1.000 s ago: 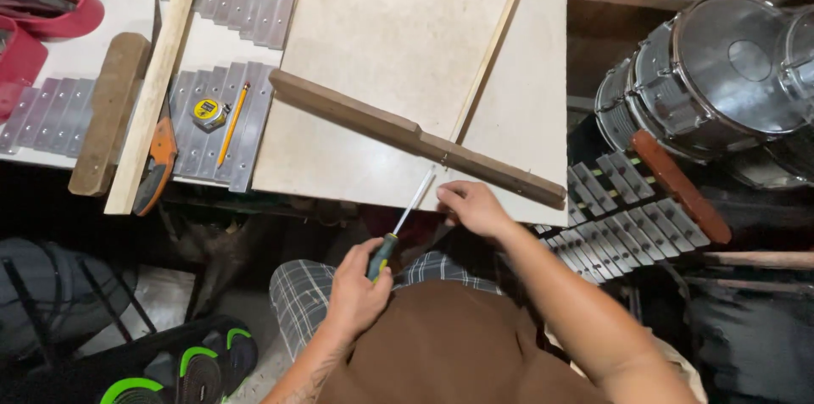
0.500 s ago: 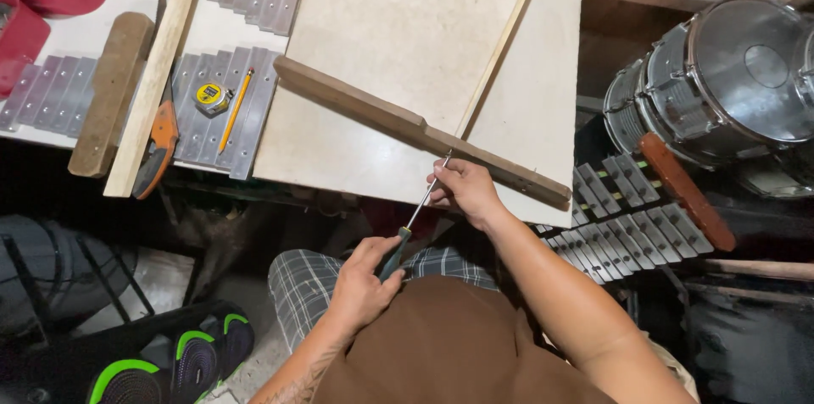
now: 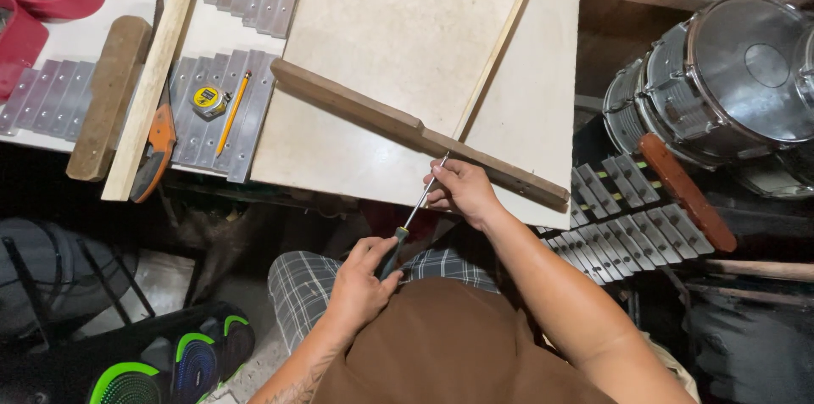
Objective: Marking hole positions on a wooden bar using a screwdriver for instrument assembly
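A long dark wooden bar (image 3: pixel 365 109) lies slantwise across a pale square board (image 3: pixel 398 39). My left hand (image 3: pixel 363 278) grips the green-and-black handle of a screwdriver (image 3: pixel 415 209) down by my lap. The steel shaft runs up to the bar's near side. My right hand (image 3: pixel 462 188) pinches the shaft close to its tip, right against the bar. A thin light wood strip (image 3: pixel 500 39) crosses the board and passes under the bar.
Metal keys (image 3: pixel 208 120) lie left of the board with a yellow tape measure (image 3: pixel 206 99), a pencil (image 3: pixel 231 112), an orange-handled saw (image 3: pixel 157 150) and wooden planks (image 3: pixel 157 65). A drum (image 3: pixel 729 82) and a second set of metal keys (image 3: pixel 627 217) sit at the right.
My right hand has slid slightly up the shaft towards the bar, and the view has shifted a little. The screwdriver stays against the bar.
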